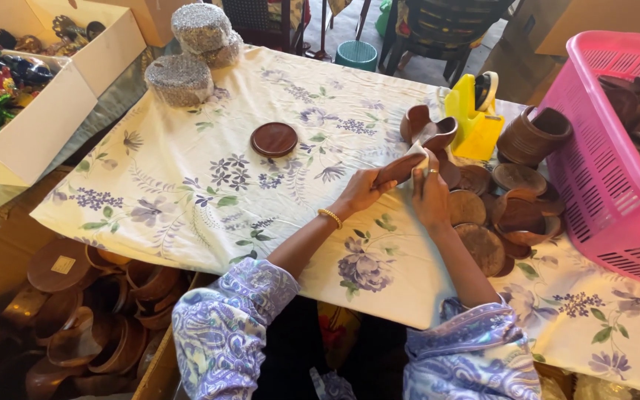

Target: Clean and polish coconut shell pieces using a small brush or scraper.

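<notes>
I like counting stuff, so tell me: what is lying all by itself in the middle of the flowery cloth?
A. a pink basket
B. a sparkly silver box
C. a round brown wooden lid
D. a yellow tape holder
C: the round brown wooden lid lies alone on the flowery cloth, apart from the left hand and right hand, which hold a wooden piece.

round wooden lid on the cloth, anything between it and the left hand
In the head view, only bare flowered cloth lies between the round wooden lid and the left hand.
</notes>
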